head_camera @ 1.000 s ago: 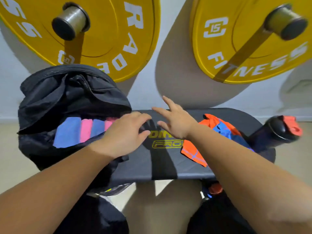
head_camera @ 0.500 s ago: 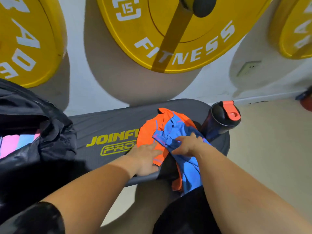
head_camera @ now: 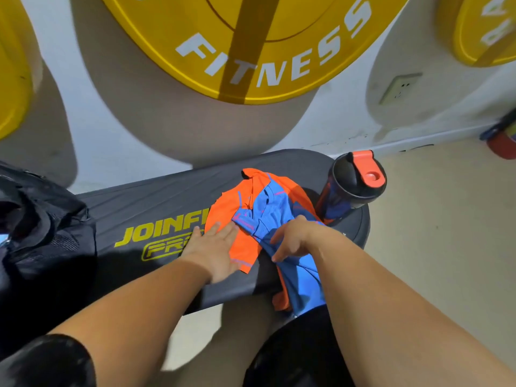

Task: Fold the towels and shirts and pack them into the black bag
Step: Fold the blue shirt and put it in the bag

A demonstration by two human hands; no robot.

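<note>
An orange and blue shirt [head_camera: 268,216] lies crumpled on the right end of the black bench [head_camera: 156,208], part of it hanging over the front edge. My left hand [head_camera: 215,251] rests flat on the shirt's orange left part, fingers straight. My right hand [head_camera: 293,238] has its fingers curled round a bunch of the blue fabric. The black bag [head_camera: 42,236] sits at the left edge of the view, mostly cut off, and its inside is hardly visible.
A black shaker bottle with an orange lid [head_camera: 354,185] stands on the bench's right end, touching the shirt. Large yellow weight plates [head_camera: 251,46] hang on the wall behind. Beige floor [head_camera: 435,247] lies to the right.
My head turned right from the bag toward the shirt. Both hands left the bag's opening and came onto the shirt; my right hand has gathered blue fabric.
</note>
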